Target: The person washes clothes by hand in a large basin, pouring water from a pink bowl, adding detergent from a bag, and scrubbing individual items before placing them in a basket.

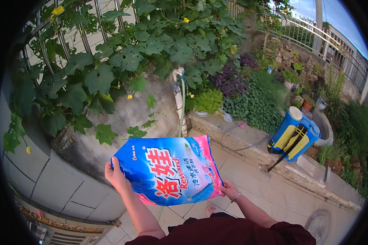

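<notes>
A large plastic bag of laundry powder (184, 177), blue and pink with printed writing, is stretched out sideways in front of my body. Its upper left corner is pinched in my left hand (118, 174). At the lower right corner, my right hand (229, 190) grips the pink edge, and a bracelet circles that wrist. The printed face is turned up towards me. Both hands hold the bag above the paved floor, and it hides part of the tiles and the lower end of a green hose.
A white standpipe (178, 104) with a green hose (183, 107) rises beyond the bag. Leafy vines (159, 46) cover a metal fence. To the right, a blue and yellow backpack sprayer (294, 134) stands on a raised kerb (251, 144) beside plants. A curved tiled wall (58, 183) is at left.
</notes>
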The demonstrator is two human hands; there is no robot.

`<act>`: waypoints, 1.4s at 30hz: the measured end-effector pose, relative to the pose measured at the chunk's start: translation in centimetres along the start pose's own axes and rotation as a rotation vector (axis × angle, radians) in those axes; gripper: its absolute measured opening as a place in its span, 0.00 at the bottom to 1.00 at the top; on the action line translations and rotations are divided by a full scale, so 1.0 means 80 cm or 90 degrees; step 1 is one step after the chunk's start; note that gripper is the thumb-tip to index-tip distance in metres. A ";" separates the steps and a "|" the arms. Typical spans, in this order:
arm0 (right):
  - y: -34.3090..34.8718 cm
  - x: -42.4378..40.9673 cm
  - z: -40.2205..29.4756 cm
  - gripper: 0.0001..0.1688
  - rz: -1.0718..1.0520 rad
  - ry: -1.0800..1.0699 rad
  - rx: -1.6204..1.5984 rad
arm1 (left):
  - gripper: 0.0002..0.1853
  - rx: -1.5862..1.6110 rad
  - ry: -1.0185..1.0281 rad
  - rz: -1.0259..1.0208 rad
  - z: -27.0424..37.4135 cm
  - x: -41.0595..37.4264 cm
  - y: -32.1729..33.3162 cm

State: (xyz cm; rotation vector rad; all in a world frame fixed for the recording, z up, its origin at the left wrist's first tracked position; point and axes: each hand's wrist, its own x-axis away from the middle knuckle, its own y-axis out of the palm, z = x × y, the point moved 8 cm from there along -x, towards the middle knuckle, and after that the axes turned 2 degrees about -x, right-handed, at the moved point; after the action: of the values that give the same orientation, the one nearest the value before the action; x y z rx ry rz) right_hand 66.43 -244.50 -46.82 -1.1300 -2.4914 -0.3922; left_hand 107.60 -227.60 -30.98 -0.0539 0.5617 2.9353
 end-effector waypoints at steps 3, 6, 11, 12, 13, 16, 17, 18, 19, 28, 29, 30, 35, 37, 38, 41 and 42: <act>-0.002 -0.091 -0.037 0.07 -0.012 0.032 0.052 | 0.09 0.000 0.040 0.075 0.019 -0.017 0.019; 0.009 -0.178 -0.023 0.11 -0.054 -0.083 0.267 | 0.09 -0.038 0.092 0.090 0.020 -0.043 0.026; 0.030 -0.284 -0.028 0.15 -0.271 0.007 0.511 | 0.09 -0.083 0.150 0.101 0.008 -0.076 0.042; 0.013 -0.320 -0.033 0.13 -0.283 -0.043 0.537 | 0.09 -0.095 0.158 0.099 0.010 -0.081 0.046; 0.010 -0.345 -0.064 0.12 -0.303 -0.090 0.570 | 0.09 -0.106 0.163 0.109 0.007 -0.080 0.049; -0.020 -0.429 -0.178 0.09 -0.231 -0.111 0.597 | 0.09 -0.189 0.161 0.115 -0.005 -0.077 0.067; -0.037 -0.460 -0.214 0.09 -0.177 -0.167 0.579 | 0.09 -0.222 0.160 0.110 -0.008 -0.078 0.078; -0.031 -0.479 -0.256 0.09 -0.160 -0.182 0.628 | 0.09 -0.260 0.178 0.074 -0.007 -0.080 0.087; -0.022 -0.500 -0.299 0.08 -0.149 -0.202 0.674 | 0.09 -0.291 0.179 0.059 -0.009 -0.079 0.091; -0.001 -0.712 -0.505 0.24 0.042 -0.478 0.866 | 0.06 -0.513 0.205 -0.079 -0.037 -0.087 0.215; 0.000 -0.728 -0.513 0.23 0.036 -0.468 0.888 | 0.05 -0.588 0.219 -0.068 -0.044 -0.093 0.234; 0.000 -0.752 -0.514 0.23 -0.021 -0.487 0.942 | 0.05 -0.615 0.203 -0.049 -0.058 -0.099 0.237; 0.037 -0.793 -0.513 0.23 -0.260 -0.431 1.065 | 0.05 -0.683 0.165 0.048 -0.082 -0.084 0.209; 0.035 -0.793 -0.510 0.22 -0.323 -0.480 1.050 | 0.06 -0.721 0.157 0.080 -0.085 -0.072 0.199; 0.039 -0.783 -0.512 0.20 -0.319 -0.438 1.055 | 0.06 -0.733 0.147 0.089 -0.088 -0.066 0.195; 0.018 -0.790 -0.507 0.23 -0.296 -0.466 1.052 | 0.08 -0.748 0.160 0.093 -0.094 -0.058 0.184; 0.004 -0.792 -0.513 0.23 -0.335 -0.549 0.991 | 0.09 -0.759 0.162 0.097 -0.096 -0.055 0.182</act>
State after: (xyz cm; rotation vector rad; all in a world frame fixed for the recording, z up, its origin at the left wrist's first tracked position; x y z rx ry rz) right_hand 114.17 -302.40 -38.42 0.1054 -2.4350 1.9132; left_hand 109.73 -244.42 -32.50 -0.5191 -1.2397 2.9281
